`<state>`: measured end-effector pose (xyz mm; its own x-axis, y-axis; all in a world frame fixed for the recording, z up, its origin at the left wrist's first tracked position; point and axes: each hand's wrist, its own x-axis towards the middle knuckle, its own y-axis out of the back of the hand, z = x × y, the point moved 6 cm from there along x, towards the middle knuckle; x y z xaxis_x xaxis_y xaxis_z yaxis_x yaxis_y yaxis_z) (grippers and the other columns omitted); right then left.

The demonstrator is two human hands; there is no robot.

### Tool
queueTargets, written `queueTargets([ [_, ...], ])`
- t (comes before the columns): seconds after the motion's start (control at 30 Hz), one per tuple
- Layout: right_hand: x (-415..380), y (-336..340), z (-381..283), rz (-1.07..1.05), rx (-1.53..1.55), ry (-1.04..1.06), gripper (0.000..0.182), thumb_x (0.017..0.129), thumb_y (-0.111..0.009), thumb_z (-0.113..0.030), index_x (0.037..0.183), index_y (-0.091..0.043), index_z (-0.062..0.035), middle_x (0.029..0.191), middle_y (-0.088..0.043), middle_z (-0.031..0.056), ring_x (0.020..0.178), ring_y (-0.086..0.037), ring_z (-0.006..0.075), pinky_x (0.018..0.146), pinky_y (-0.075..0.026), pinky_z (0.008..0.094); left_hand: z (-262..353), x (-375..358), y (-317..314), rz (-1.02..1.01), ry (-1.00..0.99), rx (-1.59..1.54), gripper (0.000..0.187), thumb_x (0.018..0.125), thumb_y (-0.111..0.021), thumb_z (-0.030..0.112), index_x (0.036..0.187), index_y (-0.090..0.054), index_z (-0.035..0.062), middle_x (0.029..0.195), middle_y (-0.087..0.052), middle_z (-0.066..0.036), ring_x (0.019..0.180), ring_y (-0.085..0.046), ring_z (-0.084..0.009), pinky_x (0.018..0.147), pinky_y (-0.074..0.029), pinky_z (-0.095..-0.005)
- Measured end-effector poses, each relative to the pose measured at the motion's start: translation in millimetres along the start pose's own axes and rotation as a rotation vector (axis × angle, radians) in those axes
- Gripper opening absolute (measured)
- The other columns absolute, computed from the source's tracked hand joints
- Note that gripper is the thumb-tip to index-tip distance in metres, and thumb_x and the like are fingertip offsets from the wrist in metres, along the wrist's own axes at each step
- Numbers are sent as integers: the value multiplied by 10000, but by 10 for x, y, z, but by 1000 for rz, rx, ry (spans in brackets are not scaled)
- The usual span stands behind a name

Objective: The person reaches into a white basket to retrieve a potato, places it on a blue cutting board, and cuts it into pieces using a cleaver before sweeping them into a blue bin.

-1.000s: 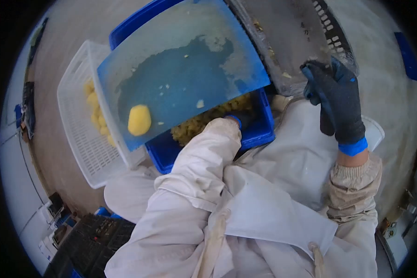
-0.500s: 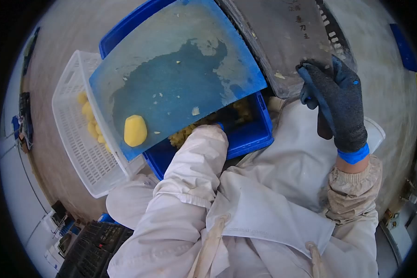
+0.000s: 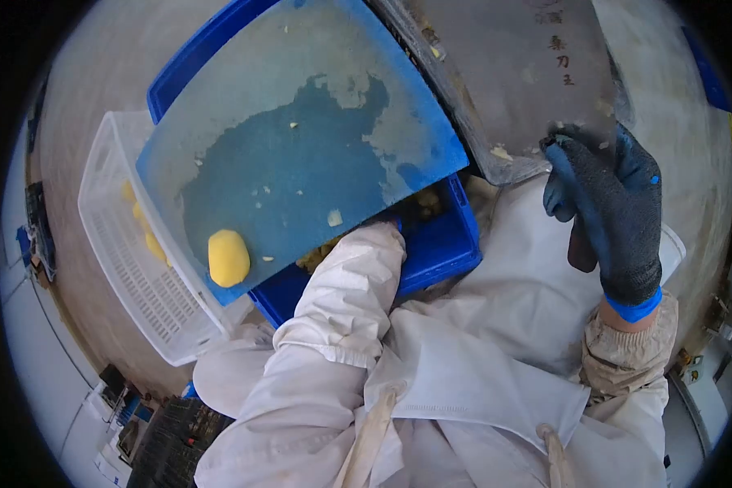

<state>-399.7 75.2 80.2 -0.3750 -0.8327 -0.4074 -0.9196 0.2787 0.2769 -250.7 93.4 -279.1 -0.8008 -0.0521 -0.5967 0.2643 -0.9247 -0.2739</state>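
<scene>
My right hand (image 3: 614, 203), in a dark glove with a blue cuff, grips a wide-bladed kitchen knife (image 3: 537, 69). Chinese characters mark its grey blade, and the dark handle end shows below my fingers. My left sleeve (image 3: 346, 285) reaches under the near edge of a blue cutting board (image 3: 293, 187) into a blue bin (image 3: 439, 264). The board hides my left hand and its fingers. Yellow cut potato pieces (image 3: 315, 258) show in the bin beside that arm. One peeled potato (image 3: 228, 258) lies at the board's near left corner, among small scraps.
Left of the board stands a white slotted crate (image 3: 159, 301) with several peeled potatoes (image 3: 142, 220) in it. A grey, dark-rimmed surface (image 3: 455, 89) lies beyond the board's right edge, behind the blade. A black crate (image 3: 175, 443) is at lower left.
The view has shifted slightly, so the board and potato appear lower and further left. My right hand, still holding the knife, appears a little lower and further right. My left arm remains in the bin.
</scene>
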Motion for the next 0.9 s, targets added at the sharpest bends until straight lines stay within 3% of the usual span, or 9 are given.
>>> queueTargets([
  [0.23,45,-25,46,-15,8,48,245,816,-621,-171,983,-610,8,738,-620,53,545,-543,90,482,-419,224,17,-578,-394,-10,-71,-114,377,869,-552,262,1194,-533,72,1134,-583,-128,1047,-565,-255,873,-445,-330],
  [0.37,30,-55,137,-117,98,77,243,821,-608,-188,969,-605,5,737,-603,46,558,-539,85,481,-418,222,1224,-1656,-537,273,-317,-360,318,830,-621,182,1100,-567,22,927,-623,-141,836,-623,-258,722,-493,-337],
  [0.43,3,-115,150,-179,70,138,240,825,-601,-195,967,-605,-1,729,-595,39,558,-533,84,479,-414,218,1538,-2289,-296,840,-290,417,290,854,-587,231,1047,-578,15,856,-628,-168,754,-618,-304,678,-485,-372],
  [0.53,-73,-237,218,-246,-11,78,227,832,-583,-204,969,-603,-23,711,-575,25,551,-516,79,477,-406,210,1526,-2756,60,1114,-134,739,303,844,-586,289,1029,-591,48,877,-629,-175,774,-613,-335,688,-477,-391],
  [0.63,-364,-406,188,-339,85,26,211,822,-597,-198,965,-597,-43,704,-563,6,591,-514,68,510,-408,202,1137,-2903,432,1139,141,673,340,821,-579,372,972,-591,67,919,-619,-184,825,-595,-365,727,-471,-449],
  [0.67,-471,-463,211,-347,79,49,211,822,-597,-198,965,-597,-43,704,-563,6,591,-514,68,510,-408,202,1038,-2946,433,1163,133,672,340,821,-579,372,972,-591,67,919,-619,-184,825,-595,-365,727,-471,-449],
  [0.73,-612,-634,464,-374,171,51,205,823,-592,-182,972,-597,-42,712,-587,50,583,-544,136,541,-440,250,942,-3064,435,1335,138,677,346,818,-567,380,983,-593,77,905,-619,-177,847,-594,-351,757,-460,-456],
  [0.83,-895,-767,432,-154,-588,661,194,828,-558,-222,942,-586,-67,715,-593,190,645,-578,350,585,-463,416,956,-3116,287,1446,51,639,354,817,-580,347,1056,-585,86,991,-608,-175,926,-574,-351,812,-448,-439],
  [0.9,-943,-879,410,-167,-728,648,185,834,-541,-241,899,-577,-71,686,-590,181,636,-577,357,570,-454,439,917,-3111,238,1524,10,629,351,818,-594,329,1070,-583,86,1024,-607,-168,944,-570,-344,831,-444,-428],
])
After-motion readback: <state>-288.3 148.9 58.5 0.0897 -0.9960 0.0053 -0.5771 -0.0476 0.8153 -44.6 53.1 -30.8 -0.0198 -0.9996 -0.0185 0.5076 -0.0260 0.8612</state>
